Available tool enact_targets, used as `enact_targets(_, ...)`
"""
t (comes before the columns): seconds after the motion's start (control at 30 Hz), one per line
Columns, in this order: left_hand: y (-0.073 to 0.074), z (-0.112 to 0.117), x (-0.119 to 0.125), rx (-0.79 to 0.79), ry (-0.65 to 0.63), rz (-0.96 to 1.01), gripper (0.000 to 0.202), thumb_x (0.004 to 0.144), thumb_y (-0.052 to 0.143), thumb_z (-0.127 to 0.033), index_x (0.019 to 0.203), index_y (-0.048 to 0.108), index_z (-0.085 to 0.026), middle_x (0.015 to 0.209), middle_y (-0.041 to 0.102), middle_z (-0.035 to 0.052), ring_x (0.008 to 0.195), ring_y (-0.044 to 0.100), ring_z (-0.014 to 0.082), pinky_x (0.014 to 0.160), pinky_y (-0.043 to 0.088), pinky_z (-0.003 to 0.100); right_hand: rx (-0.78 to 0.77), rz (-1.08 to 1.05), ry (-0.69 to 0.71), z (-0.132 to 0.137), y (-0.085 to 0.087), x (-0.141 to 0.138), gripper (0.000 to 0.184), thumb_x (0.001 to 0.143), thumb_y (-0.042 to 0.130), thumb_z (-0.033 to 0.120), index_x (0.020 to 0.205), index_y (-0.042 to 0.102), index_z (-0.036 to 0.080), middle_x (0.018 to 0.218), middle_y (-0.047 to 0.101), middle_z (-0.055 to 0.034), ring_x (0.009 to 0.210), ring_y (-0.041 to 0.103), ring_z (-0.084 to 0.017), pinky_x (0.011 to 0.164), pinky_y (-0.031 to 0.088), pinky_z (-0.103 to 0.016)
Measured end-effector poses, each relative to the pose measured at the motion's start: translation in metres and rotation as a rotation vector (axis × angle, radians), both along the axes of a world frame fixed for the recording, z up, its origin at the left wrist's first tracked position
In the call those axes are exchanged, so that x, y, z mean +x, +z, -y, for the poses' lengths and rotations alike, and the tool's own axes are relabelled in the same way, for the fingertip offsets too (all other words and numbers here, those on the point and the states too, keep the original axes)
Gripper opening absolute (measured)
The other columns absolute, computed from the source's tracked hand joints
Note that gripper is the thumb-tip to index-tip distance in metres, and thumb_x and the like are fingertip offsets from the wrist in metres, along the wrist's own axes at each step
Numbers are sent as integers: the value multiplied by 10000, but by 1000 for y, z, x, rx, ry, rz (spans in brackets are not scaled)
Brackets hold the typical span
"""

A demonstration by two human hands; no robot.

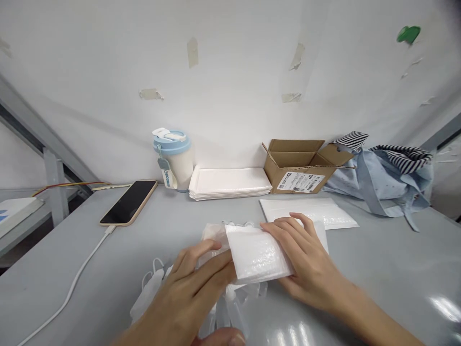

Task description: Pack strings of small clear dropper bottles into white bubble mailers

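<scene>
A white bubble mailer (pixel 257 254) is held above the near middle of the table. My right hand (pixel 306 252) grips its right side, fingers over the top and thumb underneath. My left hand (pixel 196 283) is at the mailer's left end, fingers stretched out and apart from the thumb. Its middle fingertips are hidden at or inside the mailer's edge. Beneath and beside my left hand lies a loose heap of white and clear plastic pieces (pixel 149 290), some with thin loops; my hands cover much of it. Another white bubble mailer (pixel 313 213) lies flat just behind my right hand.
Along the wall stand a cream cup with a blue lid (pixel 176 161), a stack of white mailers (pixel 230 182), an open cardboard box (pixel 300 168) and a light blue cloth bag (pixel 378 175). A phone (pixel 129 203) with a white charging cable (pixel 74 283) lies at the left.
</scene>
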State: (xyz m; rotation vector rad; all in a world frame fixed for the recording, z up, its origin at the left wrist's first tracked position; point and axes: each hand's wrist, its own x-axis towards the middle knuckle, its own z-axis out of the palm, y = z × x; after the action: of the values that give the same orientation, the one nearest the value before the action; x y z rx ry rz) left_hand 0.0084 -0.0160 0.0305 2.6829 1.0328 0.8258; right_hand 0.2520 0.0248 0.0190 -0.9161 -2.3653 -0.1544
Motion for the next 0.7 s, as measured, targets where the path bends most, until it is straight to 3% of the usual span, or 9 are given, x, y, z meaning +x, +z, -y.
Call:
enact_targets(0.13, 8, -2, 2, -35, -65, -154, 569, 865, 530, -483, 1362, 454, -215, 1246, 621, 126, 1265, 436, 358, 1003, 423, 473, 3, 20, 1, -1, -3, -1, 461, 730, 443, 80, 1190, 438, 105, 995, 623, -134, 896, 546, -264, 907, 306, -515)
enact_targets(0.3, 9, 0, 1, -65, -95, -115, 544, 873, 529, -463, 1355, 452, -223, 1237, 628, 118, 1277, 424, 344, 1011, 419, 468, -18, 31, 19, -3, -4, 1, 462, 729, 443, 89, 1191, 439, 108, 1015, 618, -135, 904, 546, -267, 901, 309, -506)
enact_targets(0.37, 8, -1, -3, -26, -18, -4, 425, 896, 520, -340, 1307, 489, -237, 1232, 630, 97, 1244, 457, 311, 997, 431, 447, 0, 21, 8, -7, -4, 5, 449, 745, 444, 102, 1194, 429, 110, 1021, 612, -138, 912, 539, -273, 882, 320, -496)
enact_targets(0.43, 8, -5, -10, -3, 143, 123, 330, 896, 498, -229, 1222, 540, -253, 1199, 639, 70, 1172, 508, 269, 958, 455, 418, 30, 11, -14, -12, -3, 11, 464, 740, 450, 110, 1203, 420, 118, 1018, 603, -137, 911, 532, -279, 848, 338, -478)
enact_targets(0.53, 9, -15, -25, -110, 371, 182, 235, 862, 529, -309, 1079, 614, -279, 1119, 653, 37, 1041, 574, 246, 730, 541, 310, 48, -5, -55, -22, -4, 19, 460, 747, 477, 133, 1203, 428, 157, 1006, 597, -117, 888, 537, -275, 805, 358, -448)
enact_targets(0.6, 10, -20, -36, -250, 424, 129, 247, 836, 542, -388, 1049, 636, -305, 1057, 667, 18, 882, 631, 220, 550, 529, 241, 38, -17, -77, -27, -5, 22, 432, 766, 495, 147, 1193, 438, 179, 1002, 600, -104, 886, 547, -268, 804, 362, -440)
enact_targets(0.7, 11, -20, -44, -419, 371, -18, 263, 799, 577, -354, 1053, 636, -327, 992, 683, -14, 689, 658, 172, 527, 534, 230, 23, -17, -97, -32, -6, 24, 408, 784, 508, 148, 1185, 449, 195, 1021, 606, -98, 912, 553, -264, 817, 358, -437)
